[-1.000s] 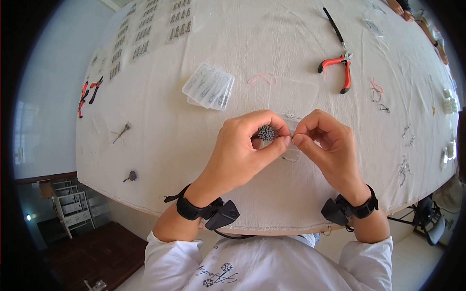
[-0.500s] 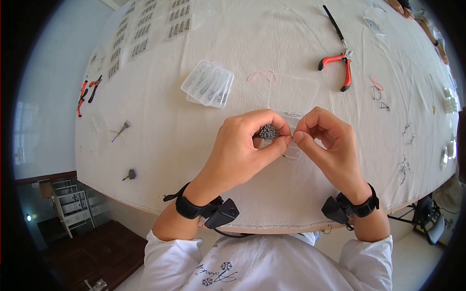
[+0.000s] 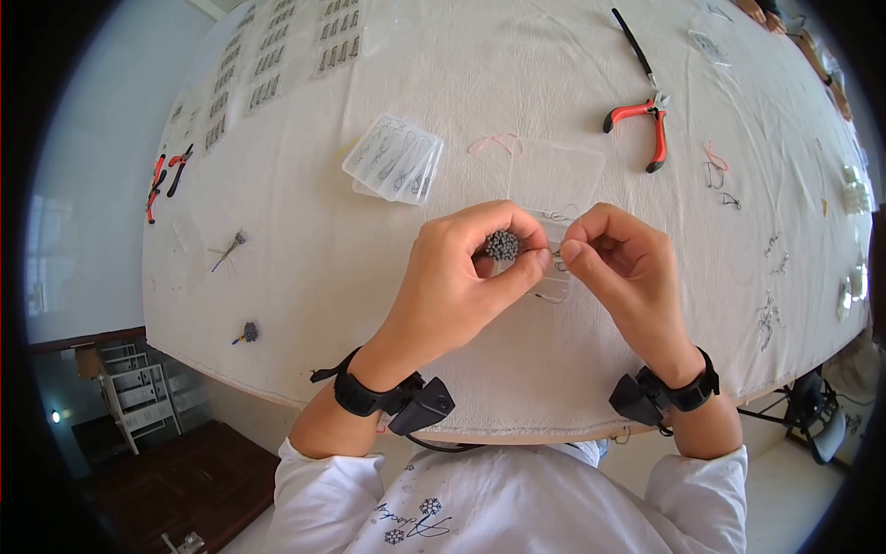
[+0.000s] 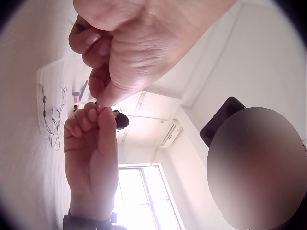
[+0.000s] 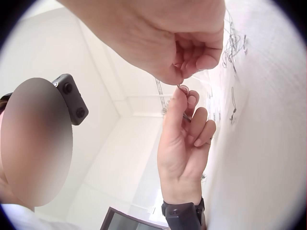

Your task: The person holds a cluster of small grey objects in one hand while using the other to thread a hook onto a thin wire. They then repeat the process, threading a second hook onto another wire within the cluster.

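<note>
My left hand curls round a tight bundle of thin stems with round grey heads. Its thumb and index fingertip meet beside the bundle, facing the right hand. My right hand pinches with thumb and index finger, other fingers folded in. Between both hands' fingertips a thin dark wire-like piece shows in the right wrist view; its ends are hidden by the fingers. Below the hands lies a clear compartment box, partly covered by them, with wire loops inside and its clear lid folded back.
Stacked clear boxes hold looped wires. Orange-handled pliers and a black-handled tool lie at upper right. More pliers and two small bundles lie left. Loose wire pieces lie right. Another person's hand shows far right.
The two hands' fingertips have moved slightly apart, leaving a small gap. The left hand and bundle have shifted a little up and left; the right hand has barely moved.
</note>
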Tool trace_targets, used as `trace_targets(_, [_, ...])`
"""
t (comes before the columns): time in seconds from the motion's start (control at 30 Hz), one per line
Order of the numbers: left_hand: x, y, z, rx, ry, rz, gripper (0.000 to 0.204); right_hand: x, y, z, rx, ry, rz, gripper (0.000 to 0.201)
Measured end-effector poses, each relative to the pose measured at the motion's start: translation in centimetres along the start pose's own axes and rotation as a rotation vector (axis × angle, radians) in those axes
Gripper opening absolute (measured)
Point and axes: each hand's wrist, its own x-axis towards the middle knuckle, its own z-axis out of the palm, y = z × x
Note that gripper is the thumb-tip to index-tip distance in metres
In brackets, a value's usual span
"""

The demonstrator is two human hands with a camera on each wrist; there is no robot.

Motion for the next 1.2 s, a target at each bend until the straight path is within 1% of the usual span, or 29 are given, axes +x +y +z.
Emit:
trace_targets(0.2, [0.0, 0.2, -0.1, -0.02, -0.019, -0.062, 0.007, 0.1, -0.5, -0.2, 0.084, 0.05, 0.031, 0.01])
trace_targets(0.3, [0.0, 0.2, -0.2, -0.021, -0.018, -0.067, 0.007, 0.1, -0.9, -0.4, 0.061, 0.033, 0.057, 0.01])
trace_targets(0.4, [0.0, 0.4, -0.2, -0.012, -0.022, -0.067, 0.007, 0.1, -0.7, 0.0, 0.032, -0.014, 0.003, 0.01])
trace_targets(0.5, [0.0, 0.3, -0.2, -0.017, -0.027, -0.062, 0.007, 0.1, -0.1, -0.1, 0.041, -0.043, 0.02, 0.009])
trace_targets(0.6, [0.0, 0.2, -0.2, -0.017, -0.026, -0.071, 0.007, 0.0, -0.5, -0.3, 0.093, -0.013, 0.057, 0.005])
trace_targets(0.8, [0.0, 0.3, -0.3, -0.026, -0.032, -0.083, 0.007, 0.1, 0.3, -0.7, 0.138, -0.011, -0.039, 0.006])
trace_targets(0.9, [0.0, 0.3, -0.4, -0.071, -0.038, -0.099, 0.007, 0.3, 0.4, -0.6, 0.215, -0.007, -0.078, 0.007])
trace_targets(1.0, [-0.1, 0.4, -0.4, -0.065, -0.019, -0.103, 0.007, 0.2, -0.7, -0.1, 0.283, 0.09, 0.028, 0.009])
trace_targets(1.1, [0.0, 0.5, -0.3, -0.036, 0.0, -0.083, 0.007, 0.2, -0.9, -0.7, 0.02, -0.055, 0.095, 0.013])
trace_targets(1.13, [0.0, 0.6, -0.3, -0.028, 0.005, -0.073, 0.007, 0.1, -0.5, -0.2, 0.029, -0.054, 0.037, 0.013])
trace_targets(1.2, [0.0, 0.4, -0.2, -0.032, 0.011, -0.05, 0.008, 0.0, 0.0, 0.0, 0.014, -0.042, -0.013, 0.009])
